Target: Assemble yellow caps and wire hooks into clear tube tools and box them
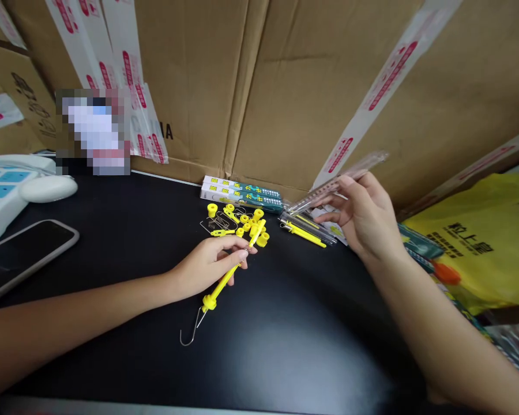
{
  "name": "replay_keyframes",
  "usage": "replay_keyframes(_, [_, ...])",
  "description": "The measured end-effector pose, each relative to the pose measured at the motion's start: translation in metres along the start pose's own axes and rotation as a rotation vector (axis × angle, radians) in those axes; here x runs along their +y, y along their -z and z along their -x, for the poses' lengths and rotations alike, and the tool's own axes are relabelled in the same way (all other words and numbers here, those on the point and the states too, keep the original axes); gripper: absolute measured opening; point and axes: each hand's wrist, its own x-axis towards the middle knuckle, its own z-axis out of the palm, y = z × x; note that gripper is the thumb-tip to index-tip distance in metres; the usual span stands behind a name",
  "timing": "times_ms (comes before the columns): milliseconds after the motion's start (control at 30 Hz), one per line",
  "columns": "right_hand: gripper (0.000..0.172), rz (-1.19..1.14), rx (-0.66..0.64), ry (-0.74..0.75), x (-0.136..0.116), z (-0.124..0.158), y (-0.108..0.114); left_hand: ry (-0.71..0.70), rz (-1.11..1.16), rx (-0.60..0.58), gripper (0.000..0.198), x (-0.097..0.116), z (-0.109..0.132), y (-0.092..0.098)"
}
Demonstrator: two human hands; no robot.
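Observation:
Between the fingertips of my left hand (218,262) is a slim yellow plastic rod (222,283), held at a slant over the black table. A bent metal wire hook (188,340) sticks out of its lower end. My right hand (365,213) is closed on a clear plastic tube (324,193), raised and tilted, with a coil-like pattern along it. Just beyond my left hand lies a loose group of small yellow plastic pieces (246,222) and thin wire parts (218,223). Below the raised tube rest another yellow rod (305,233) and clear tubes (324,230).
Printed green-and-white boxes (242,193) lie against large taped cardboard cartons (190,75). At left are a phone (26,259), a white power strip (8,187) and a white rounded device (47,188). A yellow plastic bag (476,236) stands at right, beside more packages.

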Motion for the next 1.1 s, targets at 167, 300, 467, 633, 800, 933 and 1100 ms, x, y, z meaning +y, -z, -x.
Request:
replay_keyframes(167, [0.031,-0.125,-0.043,-0.145,0.015,-0.003,-0.005,-0.002,-0.035,-0.046,0.026,0.000,0.002,-0.001])
replay_keyframes(300, [0.030,-0.160,-0.087,-0.230,0.019,0.002,-0.013,-0.009,-0.064,-0.068,0.027,0.000,0.002,-0.001])
replay_keyframes(467, [0.026,-0.120,-0.139,-0.271,0.019,0.007,-0.017,-0.013,-0.072,-0.067,0.027,0.001,0.003,-0.001])
replay_keyframes(633, [0.028,-0.063,-0.189,-0.271,0.021,0.010,-0.019,-0.010,-0.090,-0.064,0.026,0.003,0.003,-0.002])
replay_keyframes(800, [0.027,-0.137,-0.246,-0.308,0.021,0.019,-0.026,-0.007,-0.101,-0.037,0.026,0.005,0.003,-0.002])
replay_keyframes(933, [0.027,-0.174,-0.288,-0.322,0.022,0.026,-0.031,-0.017,-0.115,-0.028,0.024,0.004,0.003,-0.002])
replay_keyframes(1100, [0.029,-0.149,-0.292,-0.299,0.022,0.030,-0.034,-0.026,0.020,-0.016,0.017,0.000,0.001,-0.003])
